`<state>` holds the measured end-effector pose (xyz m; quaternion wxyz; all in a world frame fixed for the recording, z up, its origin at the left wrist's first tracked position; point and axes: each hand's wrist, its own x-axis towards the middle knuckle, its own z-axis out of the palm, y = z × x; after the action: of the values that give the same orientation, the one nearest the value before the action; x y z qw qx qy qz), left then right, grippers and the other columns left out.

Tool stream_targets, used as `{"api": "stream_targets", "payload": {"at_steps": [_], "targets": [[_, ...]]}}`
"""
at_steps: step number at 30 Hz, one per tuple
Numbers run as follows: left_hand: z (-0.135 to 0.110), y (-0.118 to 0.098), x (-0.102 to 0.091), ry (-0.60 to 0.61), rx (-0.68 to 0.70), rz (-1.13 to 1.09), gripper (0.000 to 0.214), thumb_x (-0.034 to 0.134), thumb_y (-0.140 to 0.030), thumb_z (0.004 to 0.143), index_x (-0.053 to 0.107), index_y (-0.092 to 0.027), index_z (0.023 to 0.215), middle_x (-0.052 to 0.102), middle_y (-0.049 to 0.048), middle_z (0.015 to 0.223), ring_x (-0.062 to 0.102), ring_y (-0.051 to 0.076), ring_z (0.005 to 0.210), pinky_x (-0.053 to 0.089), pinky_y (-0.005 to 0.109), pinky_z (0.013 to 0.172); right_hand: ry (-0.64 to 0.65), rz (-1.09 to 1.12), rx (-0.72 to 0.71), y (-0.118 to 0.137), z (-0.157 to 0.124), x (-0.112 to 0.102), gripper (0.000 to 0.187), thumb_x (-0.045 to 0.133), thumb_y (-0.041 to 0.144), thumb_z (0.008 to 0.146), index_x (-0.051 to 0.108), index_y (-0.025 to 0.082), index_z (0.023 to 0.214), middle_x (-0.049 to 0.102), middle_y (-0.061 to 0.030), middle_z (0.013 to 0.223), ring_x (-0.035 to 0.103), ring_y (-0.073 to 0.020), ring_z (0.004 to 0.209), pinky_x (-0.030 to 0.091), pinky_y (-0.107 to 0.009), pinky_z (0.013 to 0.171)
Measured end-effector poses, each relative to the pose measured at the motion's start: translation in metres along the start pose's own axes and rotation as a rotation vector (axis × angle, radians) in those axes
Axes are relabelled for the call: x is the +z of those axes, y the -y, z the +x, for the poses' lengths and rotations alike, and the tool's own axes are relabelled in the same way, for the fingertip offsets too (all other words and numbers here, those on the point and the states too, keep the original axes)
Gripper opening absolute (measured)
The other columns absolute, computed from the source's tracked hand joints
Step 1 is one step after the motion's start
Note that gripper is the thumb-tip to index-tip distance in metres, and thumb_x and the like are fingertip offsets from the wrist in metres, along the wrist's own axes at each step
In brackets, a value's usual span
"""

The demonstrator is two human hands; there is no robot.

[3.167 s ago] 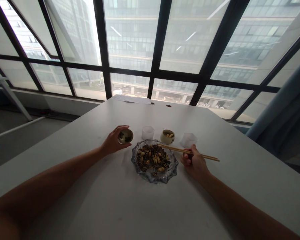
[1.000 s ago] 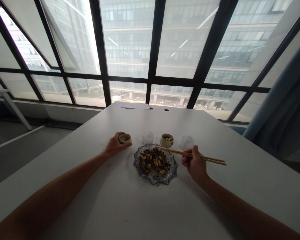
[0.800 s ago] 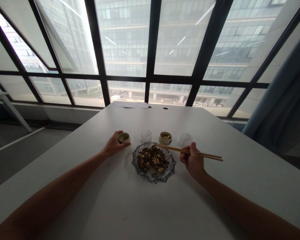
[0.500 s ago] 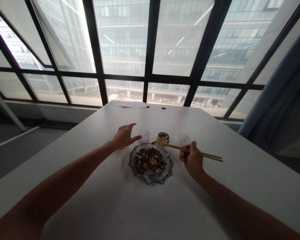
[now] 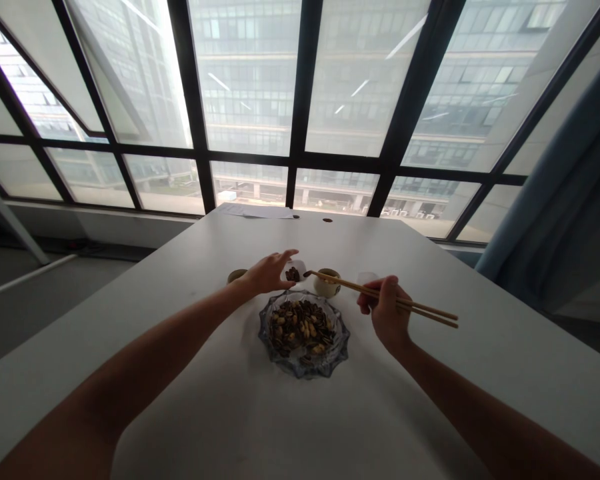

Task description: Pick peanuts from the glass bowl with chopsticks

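Note:
My left hand (image 5: pixel 269 272) has its thumb and fingers around the sides of a small translucent cup (image 5: pixel 301 268), which is tipped towards me and shows dark seeds (image 5: pixel 293 274) inside. In my right hand (image 5: pixel 389 310) is a pair of wooden chopsticks (image 5: pixel 360 288). Their tips pinch one dark seed (image 5: pixel 307 273) by the right rim of that cup, above the edge of a small beige cup (image 5: pixel 325 287). Just in front of the cups sits a scalloped glass bowl (image 5: pixel 307 369) of mixed dark seeds and pale nuts (image 5: pixel 305 327).
Another small cup (image 5: pixel 237 275) stands partly behind my left wrist. A second translucent cup (image 5: pixel 367 277) is beyond my right hand. Paper sheets (image 5: pixel 263 211) lie at the far end of the white table (image 5: pixel 220 413), near the windows. A blue curtain (image 5: pixel 555 193) hangs at right.
My left hand has moved right and closed around the translucent cup, whose seeds now show. The chopstick tips, with the seed, have risen from the bowl's far rim to beside that cup.

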<state>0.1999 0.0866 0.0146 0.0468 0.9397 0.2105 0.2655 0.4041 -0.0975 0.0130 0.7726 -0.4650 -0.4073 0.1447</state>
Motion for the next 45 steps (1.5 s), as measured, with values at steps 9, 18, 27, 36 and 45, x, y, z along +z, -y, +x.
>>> {"api": "stream_targets", "payload": {"at_steps": [9,18,27,36,45], "targets": [[0.002,-0.002,-0.001,-0.004,0.031,-0.004,0.073,0.073,-0.039,0.076,0.041,-0.016,0.137,0.07,0.0128,0.105,0.068,0.027,0.095,0.053,0.039,0.083,0.344,-0.225,-0.097,-0.02,0.022,0.029,0.051,0.055,0.067,0.087,0.064,0.018,0.074,0.063,-0.0015,0.056,0.054,-0.012,0.046,0.044,-0.025,0.045],[0.008,-0.006,-0.004,0.052,-0.103,0.004,0.071,0.072,-0.045,0.075,0.044,-0.018,0.135,0.072,0.0115,0.108,0.069,0.027,0.097,0.053,0.037,0.086,0.301,-0.195,-0.068,0.008,0.028,0.017,0.054,0.055,0.07,0.085,0.063,0.018,0.071,0.062,-0.0016,0.053,0.05,-0.0106,0.041,0.04,-0.022,0.038],[0.004,0.001,-0.009,0.147,-0.222,-0.085,0.074,0.066,-0.062,0.076,0.051,-0.017,0.132,0.072,0.0154,0.11,0.07,0.028,0.094,0.054,0.038,0.081,0.415,-0.31,-0.002,0.031,0.017,0.006,0.063,0.049,0.071,0.087,0.062,0.017,0.057,0.052,-0.0007,0.04,0.043,-0.0094,0.034,0.031,-0.021,0.033],[-0.069,0.019,-0.03,-0.125,-0.33,0.027,0.058,0.043,-0.062,0.09,0.059,-0.018,0.124,0.065,0.0139,0.124,0.058,0.032,0.118,0.043,0.05,0.104,0.786,-0.385,0.051,0.023,-0.011,-0.01,0.05,0.056,0.06,0.09,0.065,0.017,0.066,0.063,-0.0037,0.056,0.056,-0.0127,0.049,0.043,-0.023,0.045],[-0.11,0.031,-0.01,-0.439,-0.496,-0.329,0.065,0.052,-0.067,0.083,0.051,-0.018,0.125,0.062,0.016,0.125,0.062,0.029,0.112,0.053,0.046,0.089,0.586,-0.39,0.112,0.055,0.01,-0.029,0.065,0.053,0.072,0.084,0.061,0.017,0.05,0.049,-0.0015,0.034,0.04,-0.0085,0.03,0.028,-0.02,0.03]]}}
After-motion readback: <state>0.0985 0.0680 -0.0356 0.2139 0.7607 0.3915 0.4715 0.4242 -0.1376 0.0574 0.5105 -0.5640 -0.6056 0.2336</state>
